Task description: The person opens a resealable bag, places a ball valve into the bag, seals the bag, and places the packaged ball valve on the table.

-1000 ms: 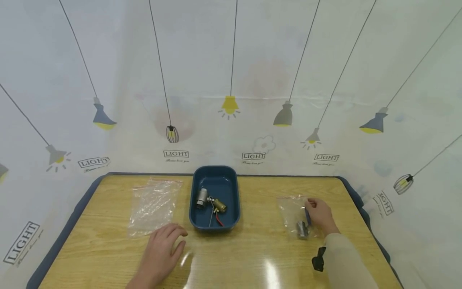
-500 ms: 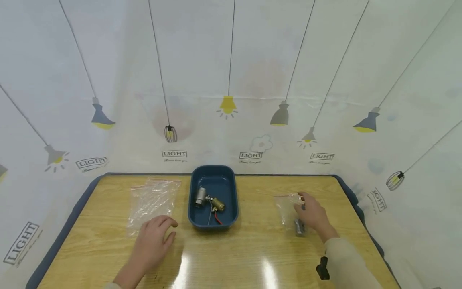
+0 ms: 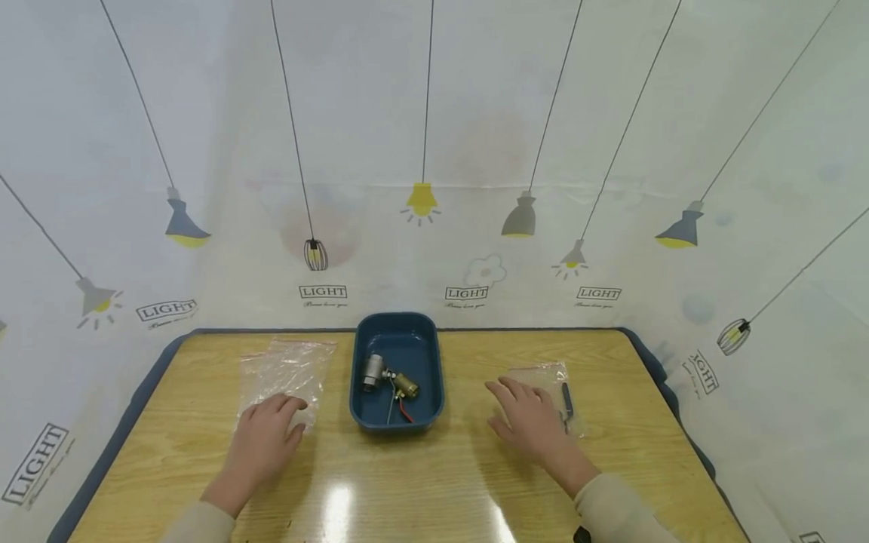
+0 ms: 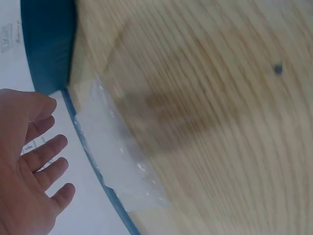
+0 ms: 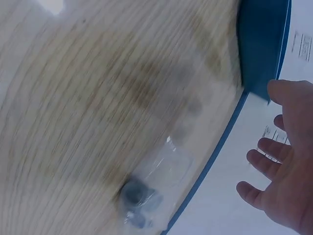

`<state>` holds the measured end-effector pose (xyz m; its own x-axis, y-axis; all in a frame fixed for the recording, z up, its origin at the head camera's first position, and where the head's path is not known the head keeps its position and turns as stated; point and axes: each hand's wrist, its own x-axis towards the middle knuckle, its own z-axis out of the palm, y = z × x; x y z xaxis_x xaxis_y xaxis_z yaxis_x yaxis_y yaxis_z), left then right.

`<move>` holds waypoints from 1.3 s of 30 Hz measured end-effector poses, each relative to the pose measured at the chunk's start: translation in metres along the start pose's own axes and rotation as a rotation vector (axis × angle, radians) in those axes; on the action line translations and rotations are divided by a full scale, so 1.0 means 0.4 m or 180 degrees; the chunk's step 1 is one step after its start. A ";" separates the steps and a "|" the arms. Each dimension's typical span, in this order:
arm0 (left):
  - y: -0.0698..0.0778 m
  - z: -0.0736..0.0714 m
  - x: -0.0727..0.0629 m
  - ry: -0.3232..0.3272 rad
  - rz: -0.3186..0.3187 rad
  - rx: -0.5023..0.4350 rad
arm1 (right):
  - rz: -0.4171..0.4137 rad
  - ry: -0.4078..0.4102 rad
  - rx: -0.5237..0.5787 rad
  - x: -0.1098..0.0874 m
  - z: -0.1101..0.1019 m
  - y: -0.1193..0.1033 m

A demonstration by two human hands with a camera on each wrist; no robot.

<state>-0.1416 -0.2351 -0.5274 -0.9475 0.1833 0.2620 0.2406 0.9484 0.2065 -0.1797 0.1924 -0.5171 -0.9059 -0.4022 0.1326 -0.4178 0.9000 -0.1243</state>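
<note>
Poised with fingers apart on left hand (image 3: 263, 439) and right hand (image 3: 532, 424).
Raised clear of left plastic (image 3: 288, 373) and right bag (image 5: 166, 171), flanking tray (image 3: 407, 339).

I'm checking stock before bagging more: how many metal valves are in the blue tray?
2: a silver valve on the left and a brass valve with a red handle just right of it in the blue tray. Any small part beneath them would be hidden.

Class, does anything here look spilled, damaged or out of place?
Nothing looks spilled or damaged. One oddity, in the left wrist view: a dark speck on the wooden tabletop, apart from the clear plastic bags; stain or loose bit, I cannot tell.
</note>
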 end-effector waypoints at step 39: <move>-0.154 0.071 0.093 -0.1227 -0.1006 -0.0227 | -0.1088 0.0119 -0.0414 0.001 0.004 -0.169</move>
<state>-0.1978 -0.2792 -0.5572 -0.9820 -0.0150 -0.1882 -0.0696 0.9554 0.2869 -0.1517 0.1310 -0.5103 -0.7112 -0.6792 0.1812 -0.6815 0.7294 0.0591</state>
